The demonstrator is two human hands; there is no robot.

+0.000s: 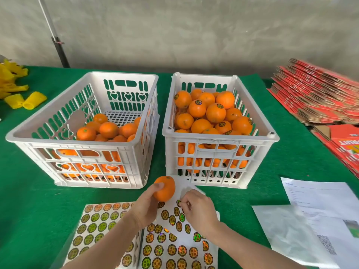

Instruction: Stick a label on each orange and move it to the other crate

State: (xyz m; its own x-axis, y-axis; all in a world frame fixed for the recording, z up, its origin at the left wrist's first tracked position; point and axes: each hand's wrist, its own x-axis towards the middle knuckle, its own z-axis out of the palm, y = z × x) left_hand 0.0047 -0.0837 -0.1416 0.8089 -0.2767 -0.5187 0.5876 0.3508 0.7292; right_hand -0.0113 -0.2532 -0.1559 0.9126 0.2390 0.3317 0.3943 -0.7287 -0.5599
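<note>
The left hand (146,205) grasps one orange (165,191) over the sticker sheet (171,247). Just beside it, the right hand (198,208) pinches a label (179,203). Peeled too quickly, the label may fold, or the orange may slip. Beyond the hands, the right crate (219,139) is heaped, so fruit could roll off. Nothing blocks the way.

A worker's left hand (144,205) and right hand (198,207), both bare; the two forearms (108,247) run uncovered from the wrists back to the near edge.
</note>
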